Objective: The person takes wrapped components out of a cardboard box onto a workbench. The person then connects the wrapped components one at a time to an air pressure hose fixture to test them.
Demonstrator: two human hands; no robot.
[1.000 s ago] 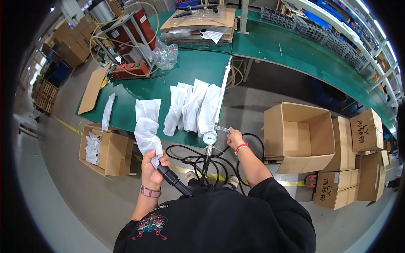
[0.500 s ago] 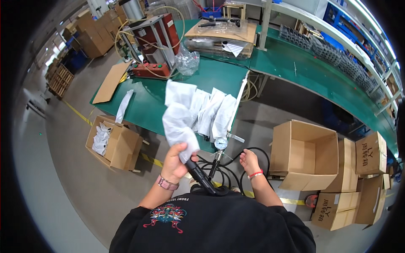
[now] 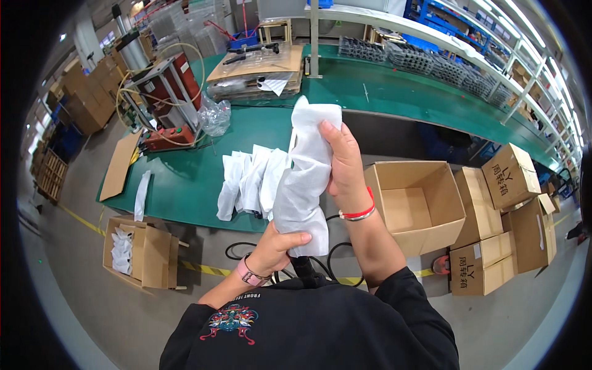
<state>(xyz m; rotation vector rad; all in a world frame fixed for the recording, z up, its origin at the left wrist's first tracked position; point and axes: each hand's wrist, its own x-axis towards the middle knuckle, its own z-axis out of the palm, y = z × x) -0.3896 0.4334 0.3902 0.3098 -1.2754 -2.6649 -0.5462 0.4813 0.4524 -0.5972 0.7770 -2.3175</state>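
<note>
Upright in front of me is a white soft sleeve-like bag (image 3: 302, 185) with a black tubular part (image 3: 303, 269) sticking out of its lower end. My left hand (image 3: 276, 248) is closed round the bag near that lower end, thumb across its front. Higher up, my right hand (image 3: 345, 161) grips the bag's right side, with the thumb near its top edge. What the bag covers inside is hidden. Just left of it, several similar white wrapped pieces (image 3: 250, 182) lie side by side on the green workbench (image 3: 185, 200).
On the bench stand a red press machine (image 3: 166, 92) and a stack of cardboard sheets (image 3: 256, 77). An open carton (image 3: 419, 203) is on the right, beside more cartons. A carton with white bags (image 3: 148, 256) stands at the left. Black hose (image 3: 333, 250) loops below.
My right hand has come up from beside the hose and taken hold of the bag's upper part. The bag has moved right and now stands upright. The view has swung right.
</note>
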